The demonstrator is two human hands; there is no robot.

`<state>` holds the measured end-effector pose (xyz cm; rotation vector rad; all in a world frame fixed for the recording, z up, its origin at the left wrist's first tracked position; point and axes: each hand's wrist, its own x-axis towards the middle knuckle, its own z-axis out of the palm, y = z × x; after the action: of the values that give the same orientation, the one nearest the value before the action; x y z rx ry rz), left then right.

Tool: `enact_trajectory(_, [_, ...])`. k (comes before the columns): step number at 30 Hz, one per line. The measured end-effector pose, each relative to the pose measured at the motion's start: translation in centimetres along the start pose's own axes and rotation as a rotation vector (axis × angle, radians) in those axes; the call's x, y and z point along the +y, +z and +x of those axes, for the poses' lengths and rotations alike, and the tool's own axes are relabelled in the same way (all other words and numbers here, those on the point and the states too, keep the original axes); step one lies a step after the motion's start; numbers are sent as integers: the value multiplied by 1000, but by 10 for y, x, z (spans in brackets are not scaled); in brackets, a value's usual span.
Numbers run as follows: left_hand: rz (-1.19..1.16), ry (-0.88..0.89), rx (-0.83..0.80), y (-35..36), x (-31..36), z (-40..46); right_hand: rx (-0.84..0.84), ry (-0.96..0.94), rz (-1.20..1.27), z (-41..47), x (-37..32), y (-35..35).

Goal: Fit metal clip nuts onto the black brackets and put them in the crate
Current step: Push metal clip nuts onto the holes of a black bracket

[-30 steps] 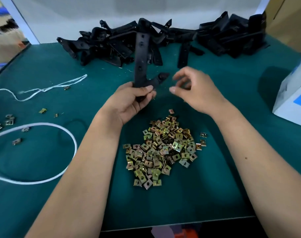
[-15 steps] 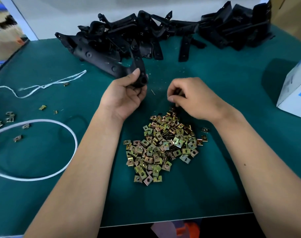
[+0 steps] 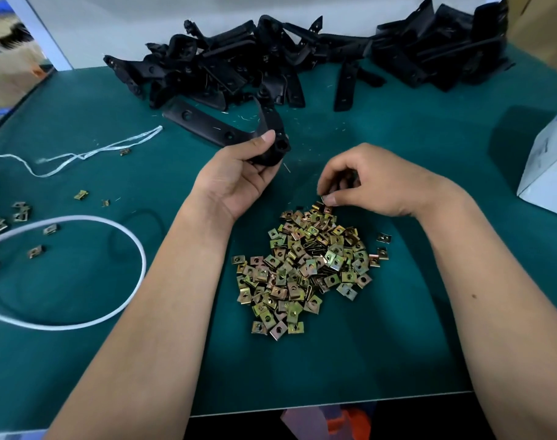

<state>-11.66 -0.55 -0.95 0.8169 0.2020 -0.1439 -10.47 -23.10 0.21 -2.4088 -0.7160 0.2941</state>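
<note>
Fingers (image 3: 329, 198) of our right hand (image 3: 375, 182) pinch one clip nut (image 3: 325, 198) at the pile's (image 3: 305, 268) far edge; we should lift it singly, while our left hand (image 3: 236, 176) grips the bracket (image 3: 229, 131) steady.

Bare green mat (image 3: 366, 360) along near edge and toward right. Far edge blocked by heap of black brackets (image 3: 271, 65). Centre taken by clip nut pile (image 3: 302, 265). White cord loop (image 3: 80, 274), stray nuts near left edge; white box (image 3: 550, 173) at right edge.
</note>
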Motion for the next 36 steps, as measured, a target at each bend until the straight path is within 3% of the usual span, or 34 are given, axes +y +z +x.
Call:
enact_trajectory(4, [29, 6, 2, 0, -1, 0, 82, -4, -26, 1, -1, 3])
enact_trajectory(11, [111, -7, -28, 4, -3, -2, 447, 2, 592, 7, -7, 12])
enact_trajectory(23, [203, -16, -100, 11, -10, -5, 533, 221, 1125, 12, -29, 28])
enact_trajectory(36, [166, -3, -86, 12, -16, -2, 547, 268, 1276, 17, -39, 39])
